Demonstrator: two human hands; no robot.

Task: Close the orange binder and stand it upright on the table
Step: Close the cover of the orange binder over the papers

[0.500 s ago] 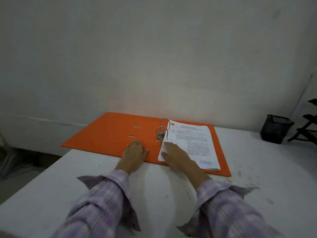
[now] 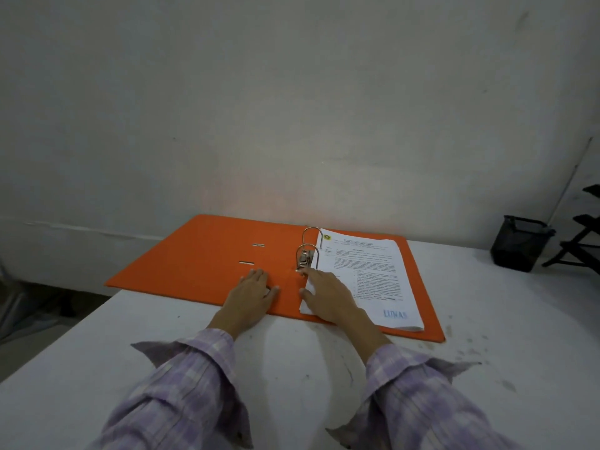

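Two hands flat on open binder [image 2: 201, 264], mesh bin [image 2: 519, 243] far right

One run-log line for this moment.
orange binder: open, flat | left hand: flat on cover | right hand: on papers | step: closing not begun

Plain wall, white table, dark things at the right edge

A white table [image 2: 487, 368] fills the lower view, its top marked with small dark specks and smudges, most of them toward the right. Behind it rises a bare grey-white wall [image 2: 259, 108] with a faint horizontal ridge low on the left. On the table's far right corner stands a black mesh container [image 2: 519, 243], and just beyond it a dark folding frame [image 2: 581, 245] is partly cut off by the picture's edge
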